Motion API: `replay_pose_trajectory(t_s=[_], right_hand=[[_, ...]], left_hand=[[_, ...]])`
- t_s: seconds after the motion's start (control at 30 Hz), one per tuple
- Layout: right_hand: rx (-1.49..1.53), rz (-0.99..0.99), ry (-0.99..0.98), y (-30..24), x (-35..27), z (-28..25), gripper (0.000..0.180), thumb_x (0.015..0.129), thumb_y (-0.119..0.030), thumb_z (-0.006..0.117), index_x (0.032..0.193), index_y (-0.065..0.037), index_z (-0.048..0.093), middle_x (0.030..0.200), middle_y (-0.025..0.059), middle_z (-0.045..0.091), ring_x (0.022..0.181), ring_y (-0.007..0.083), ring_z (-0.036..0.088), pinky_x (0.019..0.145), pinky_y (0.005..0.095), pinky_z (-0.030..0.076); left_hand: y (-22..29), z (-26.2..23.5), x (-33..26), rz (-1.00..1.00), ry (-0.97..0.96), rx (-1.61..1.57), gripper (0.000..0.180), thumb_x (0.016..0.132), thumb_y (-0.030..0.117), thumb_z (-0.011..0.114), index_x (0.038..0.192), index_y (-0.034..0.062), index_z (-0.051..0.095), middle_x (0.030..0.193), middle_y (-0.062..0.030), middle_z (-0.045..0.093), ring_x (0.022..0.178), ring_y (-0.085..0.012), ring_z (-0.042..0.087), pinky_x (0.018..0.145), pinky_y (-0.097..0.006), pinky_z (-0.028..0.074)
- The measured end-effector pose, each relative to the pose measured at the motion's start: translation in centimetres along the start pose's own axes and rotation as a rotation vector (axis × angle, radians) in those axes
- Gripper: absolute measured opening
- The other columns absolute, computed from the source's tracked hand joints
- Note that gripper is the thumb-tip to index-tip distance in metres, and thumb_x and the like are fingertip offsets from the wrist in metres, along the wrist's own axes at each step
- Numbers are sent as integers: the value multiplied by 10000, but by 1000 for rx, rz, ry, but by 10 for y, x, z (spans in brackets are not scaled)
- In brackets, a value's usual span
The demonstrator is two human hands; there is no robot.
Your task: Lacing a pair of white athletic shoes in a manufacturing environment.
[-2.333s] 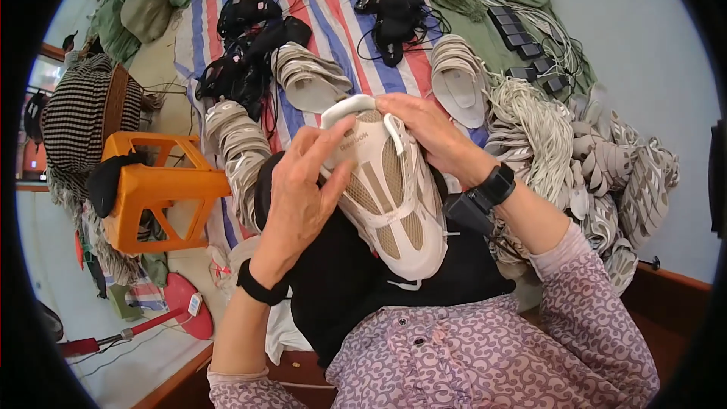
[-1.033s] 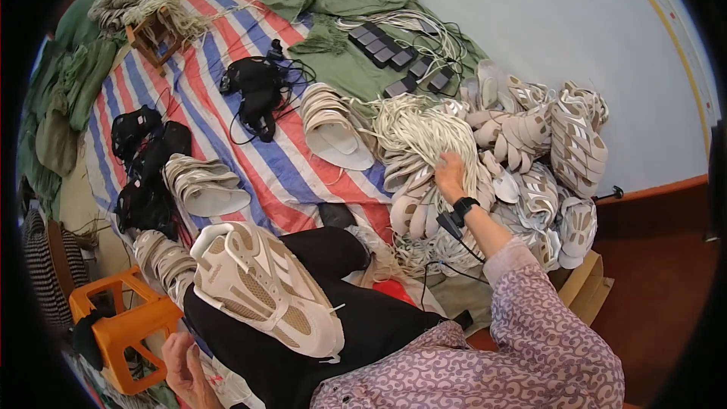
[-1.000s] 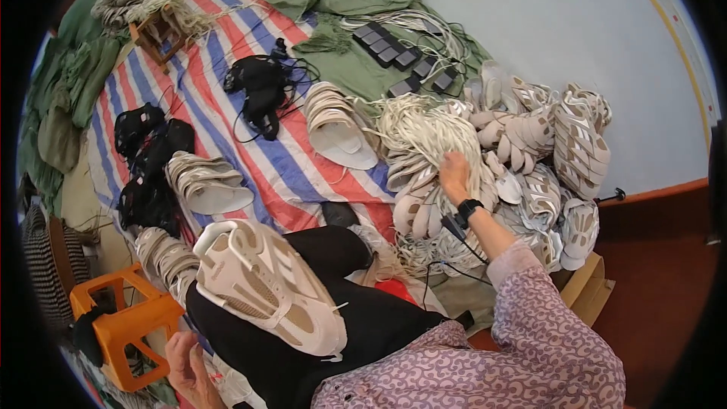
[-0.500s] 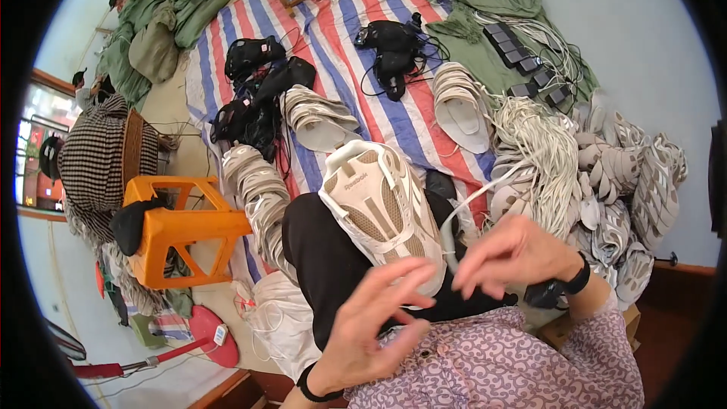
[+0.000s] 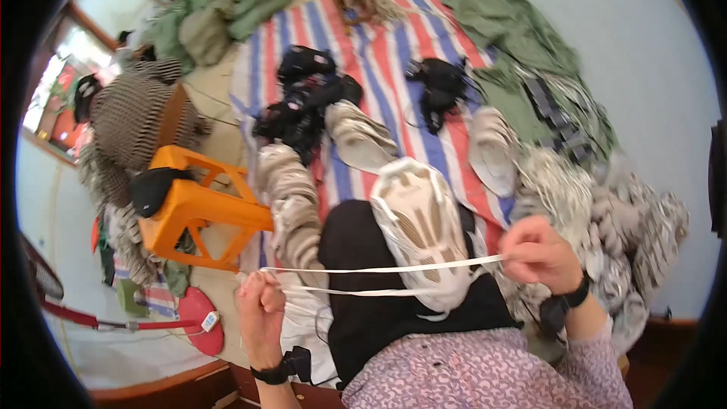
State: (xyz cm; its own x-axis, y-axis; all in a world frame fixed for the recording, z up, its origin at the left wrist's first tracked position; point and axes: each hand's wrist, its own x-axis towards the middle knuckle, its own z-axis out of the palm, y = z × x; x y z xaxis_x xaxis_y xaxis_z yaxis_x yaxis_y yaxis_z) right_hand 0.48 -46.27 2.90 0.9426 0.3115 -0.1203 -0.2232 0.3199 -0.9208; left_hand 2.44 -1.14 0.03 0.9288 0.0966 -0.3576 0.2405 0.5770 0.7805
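Across my lap lies a white and beige sneaker upper, its narrower end toward my body. A white shoelace stretches taut over its near end, from one hand to the other. My left hand, out to the left of my knees, is closed on the lace; a second strand runs from it back toward the upper. My right hand, right of the upper, pinches the lace between thumb and fingers. Whether the lace passes through the upper is too blurred to tell.
Stacked shoe uppers stand left of my knees, beside an orange plastic stool. Black corded pieces lie on the striped sheet. To the right are a bundle of pale laces and heaped uppers.
My hands have moved apart from near the upper, the left one far to the left, and the lace is now pulled tight between them. The whole view has shifted.
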Motion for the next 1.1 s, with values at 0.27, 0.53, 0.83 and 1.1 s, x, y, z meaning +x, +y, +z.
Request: replay_pose_trajectory(t_s=[0.27, 0.53, 0.83, 1.1], right_hand=[[739, -267, 69, 25, 10, -66, 158, 1068, -176, 514, 1145, -60, 589, 748, -33, 542, 505, 55, 438, 564, 263, 377], [809, -591, 197, 15, 2, -130, 263, 1079, -136, 483, 1310, -68, 589, 886, -21, 566, 692, 87, 525, 840, 357, 476], [685, -755, 500, -7, -48, -245, 408, 1056, -100, 516, 1460, -59, 485, 983, 0, 562, 804, 110, 531, 865, 342, 477], [349, -761, 264, -23, -118, -362, 510, 1050, -112, 531, 1542, -56, 408, 1313, 76, 651, 1138, 139, 632, 904, 327, 483]], left_hand=[[-11, -232, 56, 52, 490, -424, 106, 997, 120, 558, 909, 72, 594, 627, 55, 521, 494, -43, 488, 437, -179, 410], [-40, -302, 59, 137, 887, -134, 140, 925, 42, 514, 809, 102, 562, 590, 19, 501, 431, -77, 458, 362, -188, 377], [-44, -320, 48, 148, 1196, 144, 105, 919, 33, 575, 827, 41, 625, 611, -58, 580, 437, -159, 531, 377, -284, 360], [-59, -303, 54, 265, 1057, 229, 142, 883, 87, 608, 743, 77, 620, 628, -19, 587, 509, -151, 551, 443, -284, 412]])
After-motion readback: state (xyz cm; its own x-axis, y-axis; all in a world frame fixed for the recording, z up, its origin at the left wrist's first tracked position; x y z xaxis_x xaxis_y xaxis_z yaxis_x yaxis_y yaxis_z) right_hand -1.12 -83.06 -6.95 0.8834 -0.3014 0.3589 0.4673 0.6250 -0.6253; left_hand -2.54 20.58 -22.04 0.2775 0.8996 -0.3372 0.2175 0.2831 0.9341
